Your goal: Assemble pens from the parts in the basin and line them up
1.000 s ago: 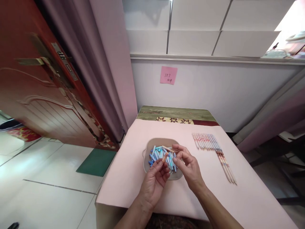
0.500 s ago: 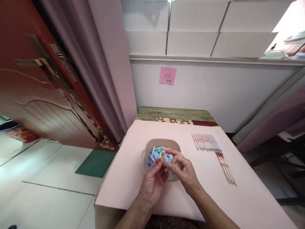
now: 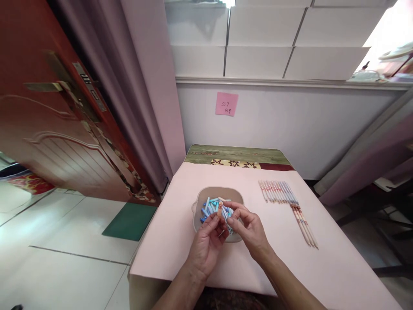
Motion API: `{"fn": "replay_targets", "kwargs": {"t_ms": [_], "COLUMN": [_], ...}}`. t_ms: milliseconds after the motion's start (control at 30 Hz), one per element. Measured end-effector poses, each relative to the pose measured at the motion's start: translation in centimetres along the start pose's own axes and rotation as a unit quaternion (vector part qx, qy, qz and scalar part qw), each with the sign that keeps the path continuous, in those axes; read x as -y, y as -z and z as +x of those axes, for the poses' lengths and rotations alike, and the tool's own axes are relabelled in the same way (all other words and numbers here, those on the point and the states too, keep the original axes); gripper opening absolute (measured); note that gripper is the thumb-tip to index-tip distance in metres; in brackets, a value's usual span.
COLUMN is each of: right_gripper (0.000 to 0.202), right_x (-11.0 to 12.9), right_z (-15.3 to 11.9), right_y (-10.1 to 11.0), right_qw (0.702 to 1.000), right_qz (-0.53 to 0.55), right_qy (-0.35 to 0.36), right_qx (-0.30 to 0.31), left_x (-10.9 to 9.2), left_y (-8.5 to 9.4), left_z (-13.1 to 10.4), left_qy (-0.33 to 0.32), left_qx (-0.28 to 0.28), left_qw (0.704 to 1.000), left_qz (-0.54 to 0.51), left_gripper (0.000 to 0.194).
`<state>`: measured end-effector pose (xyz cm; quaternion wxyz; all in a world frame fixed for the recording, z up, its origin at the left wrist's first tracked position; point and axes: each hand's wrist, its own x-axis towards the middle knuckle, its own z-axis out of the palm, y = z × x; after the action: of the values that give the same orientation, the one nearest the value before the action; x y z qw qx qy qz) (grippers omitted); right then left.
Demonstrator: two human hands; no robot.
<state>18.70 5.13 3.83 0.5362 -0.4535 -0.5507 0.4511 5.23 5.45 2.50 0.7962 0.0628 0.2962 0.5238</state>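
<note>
My left hand (image 3: 208,237) is closed over the near part of a beige basin, its fingertips pinching a short orange-brown tube (image 3: 220,209) that looks like a pen cap. The tube stands roughly upright, with its round end facing up. Close by on the right is my right hand (image 3: 248,228). Its index fingertip lies beside the tube's top, and its thumb is apart from the index finger. Under the hands, the beige basin (image 3: 196,196) holds many blue, teal and lilac stick-like pieces (image 3: 208,209); the hands cover some of them.
White pens with printed barrels (image 3: 274,191) lie side by side in a row on the right of the pink-covered table (image 3: 167,241). Several more pens (image 3: 303,226) adjoin the row's near end. A pink note (image 3: 226,104) is on the wall; a red door (image 3: 64,129) stands left.
The tube has tipped slightly, showing more of its round top end. Both hands keep nearly the same places, and the view has shifted a little.
</note>
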Motion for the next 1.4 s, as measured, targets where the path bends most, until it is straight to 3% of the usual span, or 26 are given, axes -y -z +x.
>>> {"fn": "replay_targets", "kwargs": {"t_ms": [200,300,367,533,700,800,933,1100,1200,1300,1400], "right_gripper": [0.024,0.031,0.026,0.028,0.038,0.045,0.038,0.033,0.027,0.028,0.036], "right_x": [-0.7,-1.1,-1.3,-1.5,-1.8,-2.1,-2.6,-2.7,-1.3,0.8,1.8], "right_z": [1.0,1.8,2.2,2.4,2.1,1.7,1.1,0.6,0.8,1.6,2.9], "right_y": [0.4,0.5,0.5,0.5,0.5,0.6,0.8,0.6,0.6,1.6,3.8], "right_qw": [1.000,1.000,0.997,0.974,0.953,0.956,0.968,0.986,0.996,0.996,0.990], "right_qz": [-0.012,0.001,0.050,0.191,0.253,0.246,0.211,0.117,0.022,-0.053,-0.076], "right_qy": [0.004,-0.018,-0.046,-0.123,-0.162,-0.144,-0.108,-0.065,0.005,0.072,0.085], "right_qx": [-0.025,0.000,0.019,-0.021,-0.044,-0.068,-0.086,-0.101,-0.083,-0.021,-0.086], "left_x": [0.2,0.5,0.7,0.7,1.0,1.6,2.8,3.6,2.9,1.2,-0.7], "left_y": [-0.5,-0.7,-0.7,-0.6,-0.6,-0.6,-0.7,-1.1,-1.2,-1.0,-0.2], "left_z": [0.0,0.3,0.4,0.3,0.0,-0.2,-0.4,0.1,0.6,0.6,-0.1], "left_qy": [0.032,0.036,0.033,0.032,0.000,-0.011,-0.034,-0.077,-0.081,-0.067,-0.061], "left_qx": [0.008,-0.003,-0.012,-0.023,0.002,0.019,0.027,-0.001,-0.015,0.004,0.017], "left_qw": [0.999,0.999,0.999,0.998,0.999,0.998,0.997,0.996,0.997,0.997,0.996], "left_qz": [0.013,0.029,0.041,0.049,0.053,0.057,0.063,0.052,-0.004,-0.044,-0.059], "left_gripper": [0.016,0.016,0.016,0.026,0.018,0.020,0.024,0.021,0.010,0.016,0.024]}}
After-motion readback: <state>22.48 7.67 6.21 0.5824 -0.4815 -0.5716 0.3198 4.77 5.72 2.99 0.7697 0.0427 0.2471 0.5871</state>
